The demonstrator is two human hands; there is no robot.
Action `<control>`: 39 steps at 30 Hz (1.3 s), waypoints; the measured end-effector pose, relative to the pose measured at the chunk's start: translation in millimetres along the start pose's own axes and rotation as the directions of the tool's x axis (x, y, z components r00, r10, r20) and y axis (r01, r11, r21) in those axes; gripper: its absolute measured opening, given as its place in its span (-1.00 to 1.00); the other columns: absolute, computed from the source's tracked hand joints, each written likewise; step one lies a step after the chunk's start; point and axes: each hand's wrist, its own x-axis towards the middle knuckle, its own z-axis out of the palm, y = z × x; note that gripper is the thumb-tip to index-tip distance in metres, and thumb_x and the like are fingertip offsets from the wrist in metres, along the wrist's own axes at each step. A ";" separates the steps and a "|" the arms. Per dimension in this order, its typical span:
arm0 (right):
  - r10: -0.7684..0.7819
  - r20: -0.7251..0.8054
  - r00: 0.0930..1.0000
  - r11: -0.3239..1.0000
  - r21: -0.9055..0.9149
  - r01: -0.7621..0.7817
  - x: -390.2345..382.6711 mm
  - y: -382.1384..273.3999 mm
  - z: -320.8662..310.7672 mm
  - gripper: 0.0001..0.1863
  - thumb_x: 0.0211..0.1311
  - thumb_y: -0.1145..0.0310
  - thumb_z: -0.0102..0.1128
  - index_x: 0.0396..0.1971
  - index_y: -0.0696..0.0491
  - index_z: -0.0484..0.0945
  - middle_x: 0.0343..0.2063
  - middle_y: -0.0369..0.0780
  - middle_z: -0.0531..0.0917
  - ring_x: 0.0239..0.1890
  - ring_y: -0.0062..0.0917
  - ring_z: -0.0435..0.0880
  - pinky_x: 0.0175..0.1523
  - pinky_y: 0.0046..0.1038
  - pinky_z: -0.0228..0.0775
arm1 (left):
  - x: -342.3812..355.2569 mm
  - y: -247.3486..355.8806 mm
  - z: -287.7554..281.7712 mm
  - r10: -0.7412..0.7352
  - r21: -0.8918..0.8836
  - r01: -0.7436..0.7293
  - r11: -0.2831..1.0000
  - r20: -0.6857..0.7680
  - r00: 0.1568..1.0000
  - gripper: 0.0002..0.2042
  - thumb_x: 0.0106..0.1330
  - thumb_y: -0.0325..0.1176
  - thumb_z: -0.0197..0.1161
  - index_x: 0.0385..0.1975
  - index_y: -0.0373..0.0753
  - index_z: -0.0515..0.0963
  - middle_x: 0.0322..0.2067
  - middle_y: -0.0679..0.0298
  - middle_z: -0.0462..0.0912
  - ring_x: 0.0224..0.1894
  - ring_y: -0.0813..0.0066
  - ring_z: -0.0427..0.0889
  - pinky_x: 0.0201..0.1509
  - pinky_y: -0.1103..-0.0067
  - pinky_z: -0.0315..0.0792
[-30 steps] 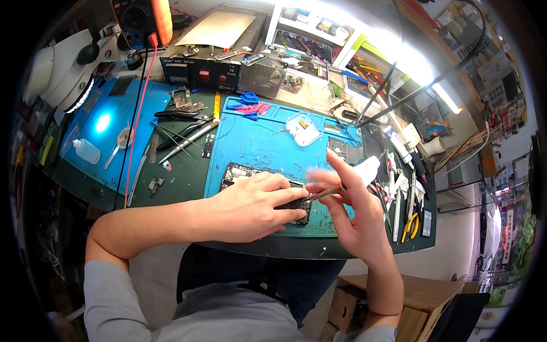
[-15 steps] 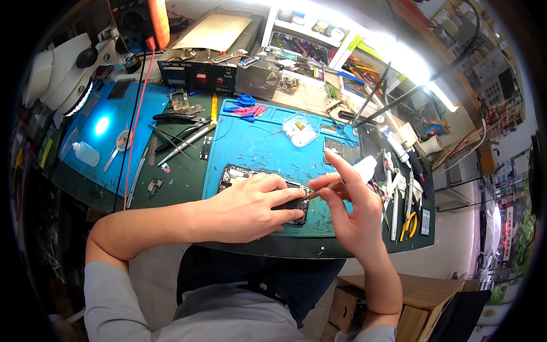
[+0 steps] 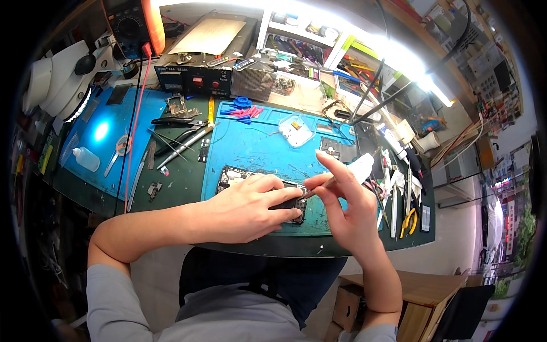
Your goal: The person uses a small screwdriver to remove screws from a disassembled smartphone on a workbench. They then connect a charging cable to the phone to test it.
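An opened phone (image 3: 231, 175) lies on the blue work mat (image 3: 250, 154), its inner parts exposed at the left end. Across its middle rests my left hand (image 3: 253, 205), fingers stretched out and pressing on the phone near its right end. My right hand (image 3: 347, 208) pinches a slim brownish tool (image 3: 312, 192) between thumb and fingers. The tool's tip meets the phone's right end, close to my left fingertips; its exact kind I cannot make out. A white object (image 3: 362, 167) shows behind my right hand, partly hidden by it.
A clear dish (image 3: 296, 130) and pink and blue pieces (image 3: 245, 113) sit at the mat's far side. Pliers with yellow handles (image 3: 408, 222) and several tools lie right. Left are tweezers (image 3: 176, 145), a white bottle (image 3: 86, 158) and a red cable (image 3: 137, 114).
The whole view has shifted slightly. Both hands keep nearly the same place on the phone, and the right hand's tool stays at its right end.
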 end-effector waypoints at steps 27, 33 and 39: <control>-0.032 -0.009 0.999 0.972 -0.235 0.029 0.6 -2.5 -3.7 -0.39 0.36 0.55 0.46 0.40 0.04 0.59 -0.20 -0.11 0.84 -0.28 -0.39 0.86 -0.13 -0.39 0.69 | -0.9 3.6 2.5 -0.001 0.029 0.002 1.000 -0.033 0.999 -0.58 0.29 -0.28 0.46 0.15 -0.17 0.71 0.31 0.11 0.60 0.25 0.14 0.60 0.33 0.18 0.54; -0.060 -0.020 0.998 0.971 -0.235 0.054 0.0 0.6 -2.1 -0.39 0.36 0.51 0.48 0.41 0.03 0.59 -0.18 -0.12 0.85 -0.27 -0.40 0.87 -0.13 -0.37 0.70 | -0.4 5.5 0.8 0.001 0.028 0.000 1.000 -0.035 0.999 -0.60 0.30 -0.29 0.45 0.14 -0.18 0.71 0.31 0.12 0.60 0.24 0.15 0.60 0.32 0.19 0.55; 0.032 -0.005 0.999 0.996 -0.086 -0.032 -0.8 -2.1 -1.6 -0.40 0.37 0.52 0.47 0.41 0.02 0.59 -0.16 -0.12 0.85 -0.24 -0.41 0.88 -0.13 -0.40 0.71 | -0.7 4.0 2.1 0.007 0.037 -0.006 0.999 -0.044 0.999 -0.62 0.31 -0.30 0.43 0.13 -0.18 0.71 0.30 0.11 0.60 0.24 0.15 0.61 0.32 0.20 0.55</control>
